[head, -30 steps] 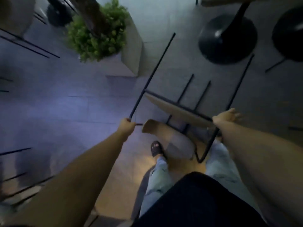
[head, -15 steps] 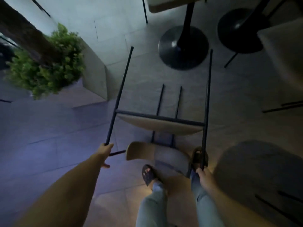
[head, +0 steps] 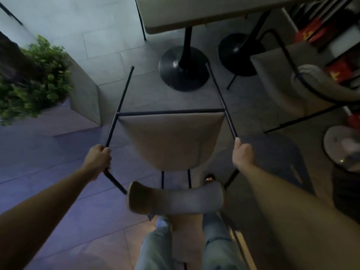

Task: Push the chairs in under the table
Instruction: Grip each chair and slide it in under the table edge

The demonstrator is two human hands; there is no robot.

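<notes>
- Directly below the camera, the chair (head: pixel 171 141) sits between the person's arms, its beige seat facing up and its front legs pointing to 12 o'clock.
- Left hand (head: pixel 98 158), at 9 o'clock of the seat, has its fingers wrapped tight round the black frame rod.
- Right hand (head: pixel 243 154), at 3 o'clock, is closed round the opposite rod.
- Table (head: pixel 194 14) stands at 12 o'clock, its round black base (head: pixel 183 69) just beyond the chair's front legs.
- A second chair (head: pixel 288 78) stands at 2 o'clock, a planter (head: pixel 35 78) at 10 o'clock.
</notes>
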